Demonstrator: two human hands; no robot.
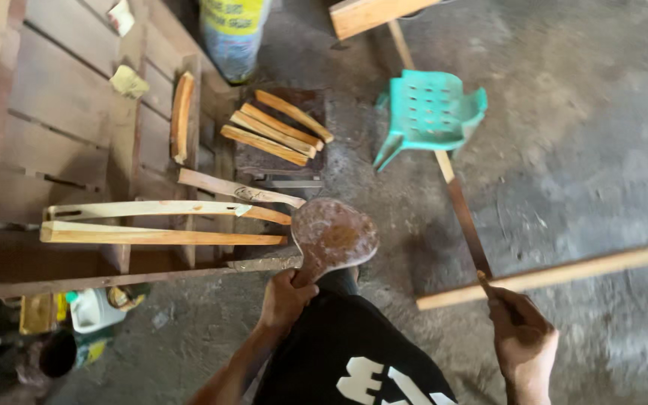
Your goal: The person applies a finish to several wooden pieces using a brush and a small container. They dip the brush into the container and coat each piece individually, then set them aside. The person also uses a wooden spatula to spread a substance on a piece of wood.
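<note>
where the floor (579, 150) lies bare: left hand (285, 298) clenched on rusty paddle-shaped blade (333, 234); right hand (520, 330) gripping long wooden stick (564, 274); green plastic chair (429, 112).

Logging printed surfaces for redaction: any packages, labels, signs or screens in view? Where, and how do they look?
Sack: top centre, on the floor by the wooden pallet; upright, whitish-blue with a yellow printed band.
White jug: lower left, under the pallet edge; squat plastic container, green cap.
Yellow container: beside the jug, partly hidden.
No signs or screens.
</note>
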